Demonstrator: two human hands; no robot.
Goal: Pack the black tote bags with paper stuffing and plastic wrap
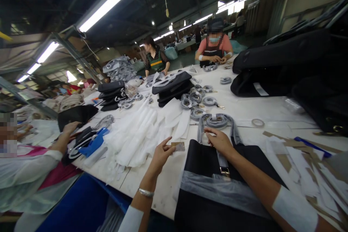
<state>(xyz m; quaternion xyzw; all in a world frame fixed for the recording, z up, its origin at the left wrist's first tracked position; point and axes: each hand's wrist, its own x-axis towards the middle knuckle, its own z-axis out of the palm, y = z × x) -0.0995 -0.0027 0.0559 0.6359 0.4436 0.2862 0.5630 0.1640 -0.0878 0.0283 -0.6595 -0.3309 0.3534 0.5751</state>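
Observation:
A black bag (201, 203) lies in front of me, with a translucent wrap band (217, 186) across it, wrapped grey handles (236, 130) and a gold buckle (224, 171). My right hand (219, 142) is over its upper edge between the handles, fingers loosely bent and apart, nothing visible in them. To the left of the bag, my left hand (160, 155) is over the white table (165, 185). Its thumb and fingertips meet the left end of a small brownish piece (178, 146). A coiled grey strap (216, 120) lies just beyond my right hand.
White sheets (136, 134) spread left of centre, beside a blue holder (95, 143). Beyond are stacked black bags (174, 88) and coiled straps (197, 95). Tape (257, 123), paper strips (299, 163) and large black bags (280, 54) are right. People work at left and across the table.

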